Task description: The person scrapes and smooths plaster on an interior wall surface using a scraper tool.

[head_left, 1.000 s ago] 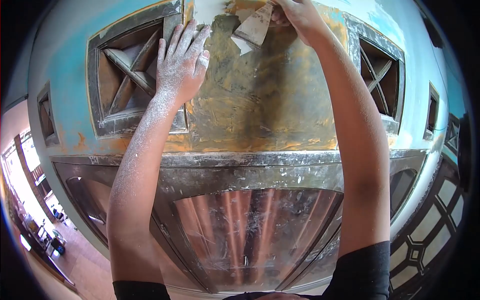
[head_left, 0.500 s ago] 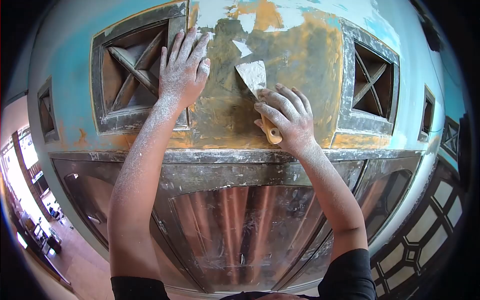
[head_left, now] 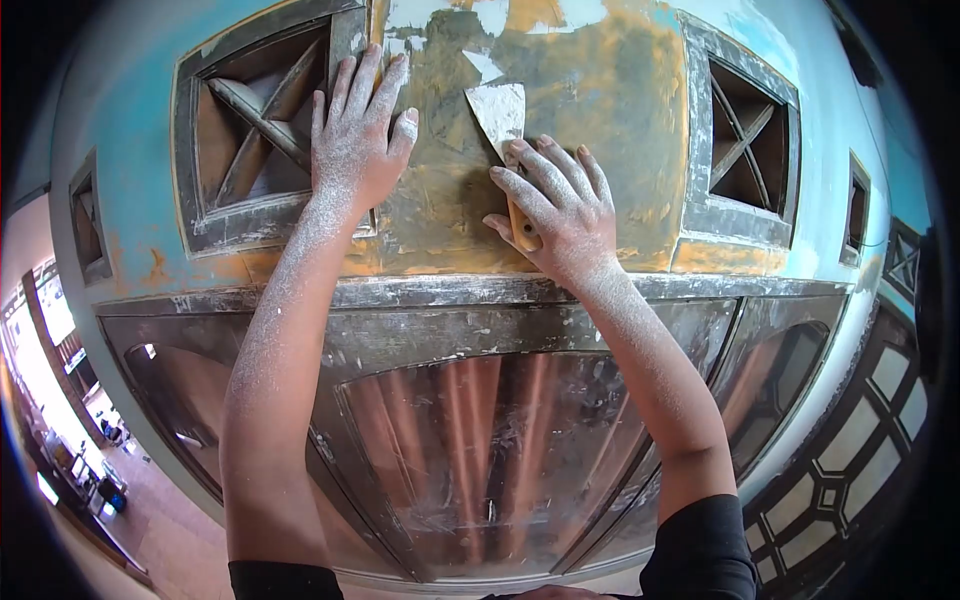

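Observation:
Dusted with white powder, my right hand [head_left: 562, 210] grips the wooden handle of a putty knife [head_left: 498, 112]. The knife's pale-coated blade points up and lies against the wall [head_left: 620, 130], just below a small white patch [head_left: 484, 67]. That part of the wall is worn to brown and ochre, with ragged white areas along the top. My left hand [head_left: 358, 140], also powdery, rests with fingers stretched out at the edge of the left vent frame [head_left: 215, 240] and the bare wall. It holds nothing.
A crossed-slat vent [head_left: 742, 140] sits to the right. Below runs a scuffed wooden ledge [head_left: 450, 292] above glazed panels [head_left: 490, 450] with pinkish curtains behind. Lower right stands a dark lattice door [head_left: 830, 460]; at lower left, a bright doorway [head_left: 40, 340] and floor.
The whole view has shifted, so the wall sits slightly higher in the frame. My right hand and the putty knife have moved slightly up and left. My left hand stays on the vent edge.

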The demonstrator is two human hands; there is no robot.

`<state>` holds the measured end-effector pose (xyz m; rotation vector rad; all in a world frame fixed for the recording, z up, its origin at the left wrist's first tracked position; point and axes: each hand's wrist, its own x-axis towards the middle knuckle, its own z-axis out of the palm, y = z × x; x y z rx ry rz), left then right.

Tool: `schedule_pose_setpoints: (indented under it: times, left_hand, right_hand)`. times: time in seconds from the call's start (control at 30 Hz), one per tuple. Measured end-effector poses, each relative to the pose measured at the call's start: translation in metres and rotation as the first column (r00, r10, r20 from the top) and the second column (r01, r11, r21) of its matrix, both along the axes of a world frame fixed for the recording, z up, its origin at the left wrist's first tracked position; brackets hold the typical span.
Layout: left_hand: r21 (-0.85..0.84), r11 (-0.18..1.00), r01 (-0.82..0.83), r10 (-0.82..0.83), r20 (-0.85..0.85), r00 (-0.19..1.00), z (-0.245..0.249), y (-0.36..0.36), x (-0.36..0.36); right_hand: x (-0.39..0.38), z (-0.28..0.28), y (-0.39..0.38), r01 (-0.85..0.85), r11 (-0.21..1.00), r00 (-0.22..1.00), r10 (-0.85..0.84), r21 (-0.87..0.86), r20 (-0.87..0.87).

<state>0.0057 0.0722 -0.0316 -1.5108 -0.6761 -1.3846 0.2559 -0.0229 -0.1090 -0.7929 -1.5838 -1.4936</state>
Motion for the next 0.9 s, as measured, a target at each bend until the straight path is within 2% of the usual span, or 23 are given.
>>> schedule_pose_setpoints:
  times: [0.17,0.37,0.43,0.9]
  left_hand:
    - [0.013,1.0,0.021,-0.021,-0.003,1.0,-0.001,-0.001,0.0]
    - [0.021,1.0,0.021,-0.021,0.001,1.0,-0.002,0.0,0.0]
    - [0.02,1.0,0.021,-0.021,0.0,1.0,-0.002,0.001,0.001]
    - [0.008,0.998,0.062,-0.062,-0.004,0.998,-0.003,-0.003,0.0]
  right_hand:
    - [-0.015,-0.003,-0.001,0.068,0.997,0.997,-0.066,0.037,-0.051]
    - [-0.02,-0.006,0.004,0.049,0.998,0.995,-0.045,0.05,-0.085]
    - [-0.019,-0.004,0.007,-0.016,0.999,0.997,0.019,0.036,-0.069]
    - [-0.022,-0.002,0.006,-0.022,0.999,0.993,0.026,0.034,-0.116]
